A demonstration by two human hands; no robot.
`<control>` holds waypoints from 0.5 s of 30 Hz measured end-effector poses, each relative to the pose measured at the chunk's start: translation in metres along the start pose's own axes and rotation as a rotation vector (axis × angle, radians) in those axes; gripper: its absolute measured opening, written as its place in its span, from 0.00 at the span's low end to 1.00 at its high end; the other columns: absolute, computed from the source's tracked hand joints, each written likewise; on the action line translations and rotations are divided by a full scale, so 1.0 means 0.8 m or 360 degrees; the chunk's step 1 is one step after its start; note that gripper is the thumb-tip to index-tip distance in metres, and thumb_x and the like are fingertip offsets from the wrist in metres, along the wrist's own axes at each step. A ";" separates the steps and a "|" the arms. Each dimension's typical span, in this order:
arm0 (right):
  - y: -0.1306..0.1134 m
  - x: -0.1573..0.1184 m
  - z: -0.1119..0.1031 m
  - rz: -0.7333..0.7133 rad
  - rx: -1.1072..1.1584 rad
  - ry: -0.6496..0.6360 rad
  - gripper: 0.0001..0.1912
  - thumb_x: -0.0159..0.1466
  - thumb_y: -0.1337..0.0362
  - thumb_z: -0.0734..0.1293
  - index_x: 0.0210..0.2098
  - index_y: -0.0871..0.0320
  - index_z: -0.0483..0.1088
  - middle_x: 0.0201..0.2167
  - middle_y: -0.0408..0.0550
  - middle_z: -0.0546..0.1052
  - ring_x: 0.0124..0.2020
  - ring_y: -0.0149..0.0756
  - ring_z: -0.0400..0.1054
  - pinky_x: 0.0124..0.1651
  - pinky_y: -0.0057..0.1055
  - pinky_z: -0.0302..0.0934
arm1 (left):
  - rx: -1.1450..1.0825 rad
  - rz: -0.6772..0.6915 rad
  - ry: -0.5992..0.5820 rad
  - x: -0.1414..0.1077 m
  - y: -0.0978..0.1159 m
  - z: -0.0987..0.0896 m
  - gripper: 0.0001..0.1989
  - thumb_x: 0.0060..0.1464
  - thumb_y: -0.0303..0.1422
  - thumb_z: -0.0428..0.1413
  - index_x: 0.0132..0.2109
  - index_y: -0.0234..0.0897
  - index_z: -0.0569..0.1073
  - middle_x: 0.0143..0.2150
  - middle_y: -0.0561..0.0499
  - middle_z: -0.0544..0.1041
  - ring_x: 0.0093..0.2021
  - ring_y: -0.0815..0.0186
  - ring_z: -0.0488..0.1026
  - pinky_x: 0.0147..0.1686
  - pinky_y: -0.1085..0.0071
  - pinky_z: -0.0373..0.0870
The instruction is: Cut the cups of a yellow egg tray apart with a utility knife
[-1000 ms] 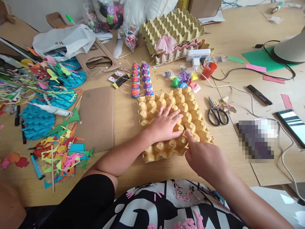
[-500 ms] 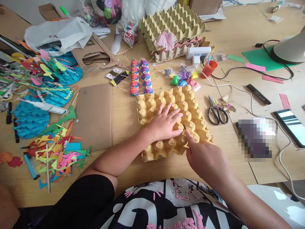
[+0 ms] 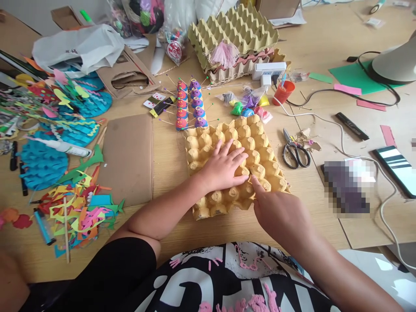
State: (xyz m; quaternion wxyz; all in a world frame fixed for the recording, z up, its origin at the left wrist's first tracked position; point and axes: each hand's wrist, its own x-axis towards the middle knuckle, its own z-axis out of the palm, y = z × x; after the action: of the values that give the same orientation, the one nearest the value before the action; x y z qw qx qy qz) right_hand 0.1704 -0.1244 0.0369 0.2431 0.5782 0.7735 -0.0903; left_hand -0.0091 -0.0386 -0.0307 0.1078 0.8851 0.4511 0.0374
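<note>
A yellow pulp egg tray (image 3: 217, 197) lies upside down in front of me, its bumps facing up. My left hand (image 3: 224, 167) rests flat on its middle with the fingers spread. At the near right part of the tray, my right hand (image 3: 279, 212) is closed with the index finger stretched forward and down against the tray. A slim dark tip (image 3: 251, 172) shows just ahead of that finger, between two bumps; whatever it belongs to is hidden inside the hand. Past the tray's far left corner stand two rows of painted egg-carton caterpillars (image 3: 182, 104) with pins as feelers.
Black-handled scissors (image 3: 295, 155) lie right of the tray, beside a marker (image 3: 352, 125) and phone (image 3: 396, 169). Brown cardboard (image 3: 126, 160) and paper scraps (image 3: 81, 212) lie on the left. Stacked egg trays (image 3: 234, 30), clay bags (image 3: 248, 104) and a red cup (image 3: 284, 92) stand behind.
The camera view has shifted very slightly. Both hands keep almost the same place on the egg tray, with the right fingertip still against it.
</note>
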 end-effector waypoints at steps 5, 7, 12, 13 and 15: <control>0.002 0.006 -0.001 -0.0017 0.0055 0.0003 0.34 0.73 0.67 0.58 0.77 0.64 0.57 0.26 0.48 0.83 0.27 0.43 0.79 0.23 0.35 0.52 | 0.0009 0.0000 -0.0016 0.000 0.001 -0.001 0.35 0.68 0.54 0.52 0.73 0.39 0.66 0.79 0.47 0.61 0.81 0.39 0.46 0.79 0.37 0.38; 0.001 0.009 0.001 -0.0006 0.0058 0.0027 0.33 0.73 0.67 0.57 0.77 0.64 0.58 0.27 0.49 0.83 0.27 0.43 0.79 0.23 0.35 0.51 | 0.0011 0.0003 -0.0009 0.000 0.000 -0.001 0.34 0.68 0.53 0.52 0.73 0.40 0.66 0.79 0.47 0.62 0.81 0.39 0.46 0.78 0.36 0.38; 0.004 0.006 0.005 -0.0013 0.0009 0.0024 0.34 0.72 0.66 0.59 0.77 0.62 0.58 0.27 0.50 0.83 0.27 0.43 0.79 0.24 0.34 0.54 | 0.0013 -0.0003 0.0002 0.000 0.001 -0.001 0.35 0.68 0.54 0.53 0.73 0.40 0.67 0.78 0.47 0.62 0.81 0.40 0.47 0.78 0.37 0.39; 0.005 0.006 0.005 -0.0015 0.0011 0.0023 0.34 0.72 0.66 0.60 0.77 0.62 0.58 0.27 0.49 0.83 0.28 0.43 0.79 0.24 0.34 0.54 | 0.0010 -0.0001 -0.0003 0.000 0.001 -0.001 0.35 0.68 0.54 0.53 0.73 0.40 0.67 0.78 0.47 0.62 0.81 0.40 0.47 0.78 0.37 0.39; 0.006 0.008 0.003 -0.0019 0.0041 0.0019 0.34 0.73 0.66 0.59 0.77 0.62 0.58 0.27 0.49 0.83 0.28 0.43 0.80 0.24 0.34 0.53 | 0.0008 0.0005 -0.0013 0.000 0.001 -0.001 0.35 0.68 0.54 0.52 0.73 0.39 0.67 0.78 0.47 0.62 0.81 0.39 0.47 0.78 0.37 0.39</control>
State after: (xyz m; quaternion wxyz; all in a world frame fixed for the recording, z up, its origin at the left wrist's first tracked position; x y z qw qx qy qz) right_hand 0.1744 -0.1186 0.0321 0.2303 0.5774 0.7771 -0.0982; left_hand -0.0089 -0.0390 -0.0296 0.1073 0.8862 0.4494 0.0330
